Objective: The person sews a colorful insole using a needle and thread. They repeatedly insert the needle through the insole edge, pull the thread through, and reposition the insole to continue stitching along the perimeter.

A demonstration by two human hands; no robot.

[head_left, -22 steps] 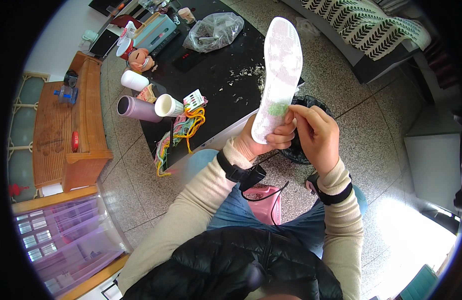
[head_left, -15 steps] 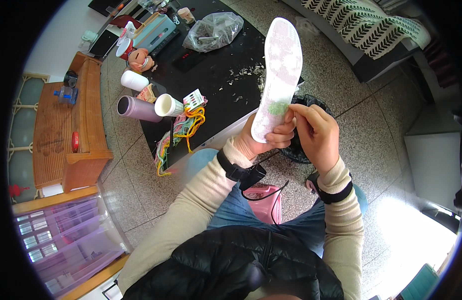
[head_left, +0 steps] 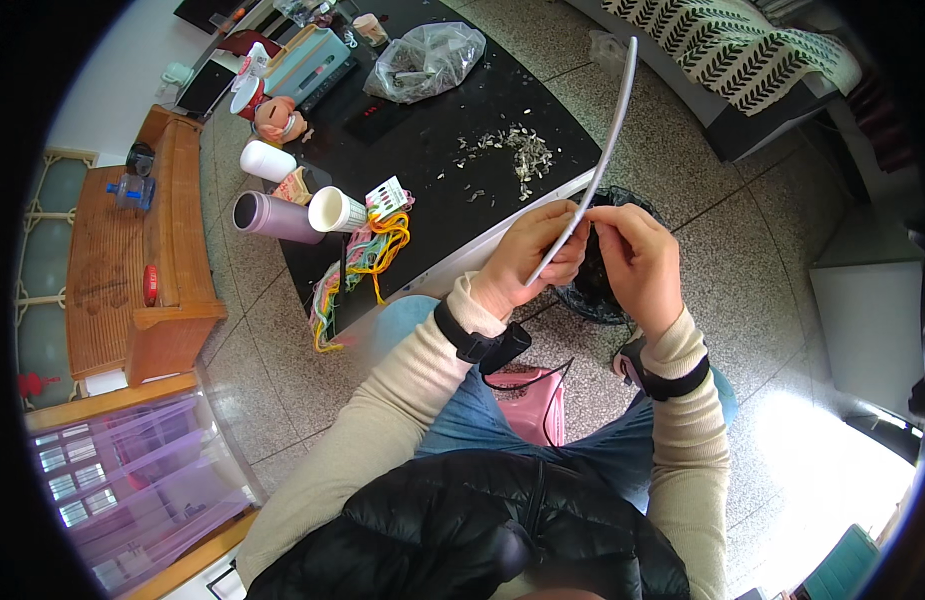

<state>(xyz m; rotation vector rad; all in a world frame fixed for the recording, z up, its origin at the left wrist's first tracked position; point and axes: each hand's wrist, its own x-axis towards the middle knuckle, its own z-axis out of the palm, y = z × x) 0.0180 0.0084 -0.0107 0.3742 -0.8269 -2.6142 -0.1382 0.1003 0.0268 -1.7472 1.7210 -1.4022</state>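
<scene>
A thin white shoe insole is seen edge-on, a curved strip leaning up and to the right. My left hand is closed around its lower part, fingers on one side and thumb on the other. Close to the insole's right face, my right hand has thumb and index finger pinched together; whatever is between them is too small to make out. Colourful thread skeins hang over the table's near left edge, beside a card with small coloured marks.
On the black table stand a white paper cup, a purple tumbler and a clear plastic bag. Shell-like scraps lie near its right end. Below my hands are a black-lined bin and a pink stool.
The insole has turned from showing its broad printed face, with a green patch, to its thin edge. My left hand rotated with it; my right hand stays pinched beside it.
</scene>
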